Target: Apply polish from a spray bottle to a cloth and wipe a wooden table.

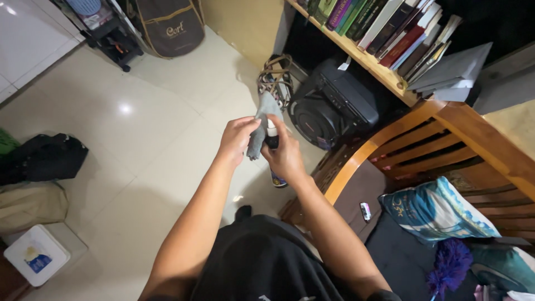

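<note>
Beside hands, black speaker [329, 108], wooden chair [446, 134]

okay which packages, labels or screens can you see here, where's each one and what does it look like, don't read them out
Spray bottle: in the right hand, dark, with a colourful label band low down; the left hand holds a grey cloth against it.
White tub: floor, bottom left, squarish lid with a blue and yellow label.
Instrument bag: top, against the wall, dark with tan trim and pale lettering.
Books: wooden shelf, top right, printed spines in many colours.
No screens.
</note>
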